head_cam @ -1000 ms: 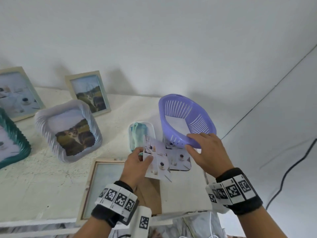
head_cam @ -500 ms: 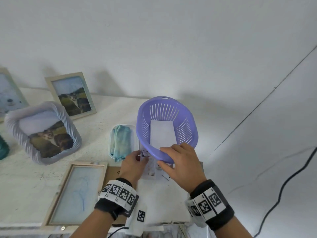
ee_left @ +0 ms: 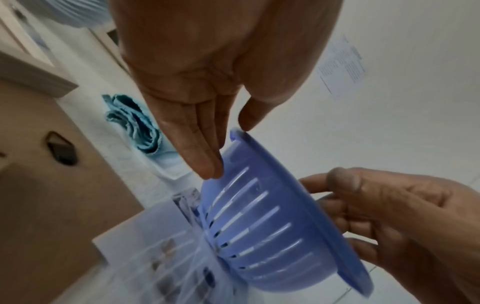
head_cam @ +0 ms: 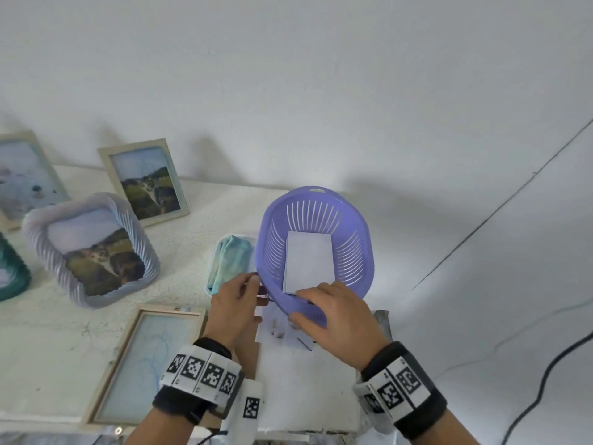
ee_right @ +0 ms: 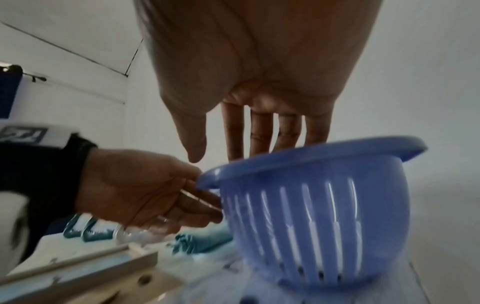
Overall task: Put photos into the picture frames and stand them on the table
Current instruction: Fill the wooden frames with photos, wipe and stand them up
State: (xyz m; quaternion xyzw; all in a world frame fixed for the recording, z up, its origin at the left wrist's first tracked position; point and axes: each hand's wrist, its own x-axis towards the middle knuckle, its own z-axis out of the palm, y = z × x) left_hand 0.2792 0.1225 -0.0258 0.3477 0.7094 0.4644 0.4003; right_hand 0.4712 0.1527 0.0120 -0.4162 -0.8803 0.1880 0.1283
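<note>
A purple slotted basket [head_cam: 316,252] sits at the table's right end, with a white card or photo back [head_cam: 308,266] lying inside it. Printed photos [head_cam: 282,332] lie flat on the table, partly under the basket. My left hand [head_cam: 239,303] pinches the basket's left rim, thumb on top and fingers against the outer wall [ee_left: 226,148]. My right hand [head_cam: 321,303] holds the near rim, fingers inside and thumb outside [ee_right: 228,156]. An empty wooden frame [head_cam: 147,364] lies flat to the left beside its brown backing board [head_cam: 247,345].
Filled frames stand at the back left: a wooden one [head_cam: 147,184], a ribbed lavender one [head_cam: 90,248], another wooden one [head_cam: 22,178] and a teal one [head_cam: 9,274]. A blue cloth in a small tray [head_cam: 229,263] lies left of the basket. The table ends just right of the basket.
The basket, tipped up a second ago, has come down level over the photos. My left hand has let go of the photo it held and moved to the basket's rim.
</note>
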